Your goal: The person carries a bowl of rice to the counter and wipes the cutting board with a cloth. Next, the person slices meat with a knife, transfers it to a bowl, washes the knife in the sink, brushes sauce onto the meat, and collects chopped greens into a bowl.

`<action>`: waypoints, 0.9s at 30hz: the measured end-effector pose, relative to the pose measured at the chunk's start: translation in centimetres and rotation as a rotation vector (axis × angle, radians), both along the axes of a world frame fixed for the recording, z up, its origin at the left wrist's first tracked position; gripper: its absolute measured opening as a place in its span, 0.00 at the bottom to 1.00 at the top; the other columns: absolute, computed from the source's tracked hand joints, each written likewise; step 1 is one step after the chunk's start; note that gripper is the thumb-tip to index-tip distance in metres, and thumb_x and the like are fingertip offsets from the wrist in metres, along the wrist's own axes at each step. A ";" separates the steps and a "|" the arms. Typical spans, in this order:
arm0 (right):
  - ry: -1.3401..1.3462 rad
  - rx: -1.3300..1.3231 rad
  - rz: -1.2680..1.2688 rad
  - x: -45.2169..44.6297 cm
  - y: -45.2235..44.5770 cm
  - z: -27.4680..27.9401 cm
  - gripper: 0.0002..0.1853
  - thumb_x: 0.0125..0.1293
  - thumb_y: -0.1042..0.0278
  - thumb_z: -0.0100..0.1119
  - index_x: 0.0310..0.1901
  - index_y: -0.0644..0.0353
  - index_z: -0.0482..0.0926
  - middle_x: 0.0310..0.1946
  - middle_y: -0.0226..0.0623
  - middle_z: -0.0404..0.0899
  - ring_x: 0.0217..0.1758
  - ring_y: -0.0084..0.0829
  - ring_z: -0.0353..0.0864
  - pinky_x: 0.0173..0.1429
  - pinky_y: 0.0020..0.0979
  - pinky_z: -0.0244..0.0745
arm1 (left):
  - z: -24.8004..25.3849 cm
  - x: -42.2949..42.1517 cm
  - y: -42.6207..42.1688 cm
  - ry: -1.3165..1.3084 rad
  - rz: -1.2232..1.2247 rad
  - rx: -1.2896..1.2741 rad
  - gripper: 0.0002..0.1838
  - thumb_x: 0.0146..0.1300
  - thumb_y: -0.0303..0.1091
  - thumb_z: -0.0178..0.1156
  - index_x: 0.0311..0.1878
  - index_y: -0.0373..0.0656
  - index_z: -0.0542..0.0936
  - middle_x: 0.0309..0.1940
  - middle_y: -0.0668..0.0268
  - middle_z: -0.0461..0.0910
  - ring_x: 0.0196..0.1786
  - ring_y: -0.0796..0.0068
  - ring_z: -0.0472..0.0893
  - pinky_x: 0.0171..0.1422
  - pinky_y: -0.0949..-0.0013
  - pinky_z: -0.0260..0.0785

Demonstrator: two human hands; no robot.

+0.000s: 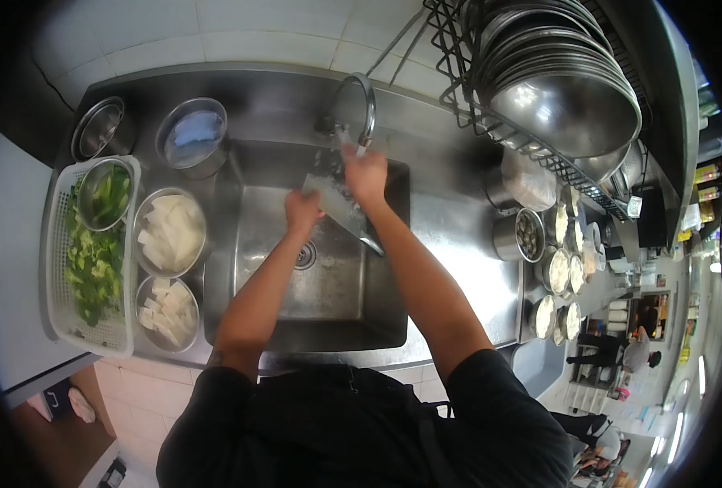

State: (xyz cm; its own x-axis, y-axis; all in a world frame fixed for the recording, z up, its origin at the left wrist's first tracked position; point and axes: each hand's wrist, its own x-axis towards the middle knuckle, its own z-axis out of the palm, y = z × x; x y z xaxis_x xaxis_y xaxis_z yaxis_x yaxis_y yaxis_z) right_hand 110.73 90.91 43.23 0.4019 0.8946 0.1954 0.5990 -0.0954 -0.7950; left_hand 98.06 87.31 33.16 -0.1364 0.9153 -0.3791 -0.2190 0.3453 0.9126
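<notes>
- Bare forearms (265, 281) extended over rectangular stainless-steel sink (328, 293)
- Flat grey blade-like sheet (341, 213) slanted above sink
- Right hand (366, 175): just beneath curved chrome tap (370, 106), blurred; grip cannot be determined
- Left hand (302, 210): fingers clamped on sheet's edge
</notes>
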 end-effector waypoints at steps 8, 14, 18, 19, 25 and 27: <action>-0.353 -0.194 0.149 6.0 -13.0 -8.3 0.44 0.54 0.47 0.72 0.68 0.52 0.61 0.51 0.49 0.78 0.54 0.51 0.78 0.53 0.44 0.74 | 5.3 -1.0 3.2 0.240 -0.018 0.166 0.22 0.69 0.43 0.57 0.29 0.31 0.79 0.20 0.54 0.81 0.25 0.61 0.83 0.31 0.58 0.73; -0.099 -0.301 0.107 3.7 -17.7 -8.5 0.32 0.65 0.67 0.56 0.71 0.50 0.60 0.42 0.57 0.82 0.46 0.59 0.80 0.48 0.53 0.74 | 6.9 4.9 1.6 0.515 -0.394 0.194 0.22 0.65 0.45 0.58 0.32 0.29 0.79 0.26 0.43 0.81 0.29 0.48 0.84 0.37 0.52 0.73; 0.206 -0.438 -0.038 5.3 -21.1 -14.5 0.21 0.65 0.68 0.55 0.60 0.57 0.74 0.43 0.53 0.82 0.50 0.55 0.81 0.53 0.47 0.73 | 5.4 7.0 3.0 0.653 -0.313 0.634 0.21 0.65 0.45 0.58 0.31 0.32 0.80 0.28 0.45 0.82 0.28 0.50 0.84 0.34 0.55 0.73; 0.210 -0.434 -0.044 5.6 -22.4 -17.0 0.21 0.65 0.68 0.55 0.60 0.57 0.74 0.43 0.53 0.82 0.50 0.55 0.81 0.53 0.47 0.73 | 6.0 7.3 3.6 0.406 -0.344 0.493 0.19 0.63 0.44 0.59 0.31 0.34 0.81 0.28 0.48 0.82 0.30 0.52 0.84 0.35 0.56 0.73; 0.709 -0.627 -0.109 2.4 -21.6 -12.8 0.17 0.70 0.62 0.59 0.48 0.71 0.75 0.21 0.32 0.72 0.18 0.23 0.70 0.20 0.31 0.67 | 8.5 8.2 5.8 0.611 -0.242 0.487 0.08 0.57 0.34 0.65 0.31 0.38 0.82 0.26 0.60 0.82 0.29 0.61 0.83 0.36 0.61 0.73; 0.815 -0.628 0.066 2.0 -19.7 -12.7 0.23 0.70 0.58 0.61 0.50 0.74 0.73 0.20 0.32 0.71 0.17 0.25 0.70 0.20 0.32 0.67 | 7.2 8.5 6.3 0.780 -0.122 0.631 0.06 0.56 0.31 0.66 0.30 0.38 0.82 0.25 0.61 0.82 0.29 0.63 0.83 0.36 0.61 0.73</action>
State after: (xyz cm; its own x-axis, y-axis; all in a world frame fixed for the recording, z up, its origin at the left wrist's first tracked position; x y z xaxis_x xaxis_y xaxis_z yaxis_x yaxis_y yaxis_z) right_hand 112.77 71.19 30.55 0.1494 0.7661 -0.6251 -0.0806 -0.6207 -0.7799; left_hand 106.55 93.57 40.36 -0.0313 0.9419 0.3346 0.5216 -0.2702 0.8093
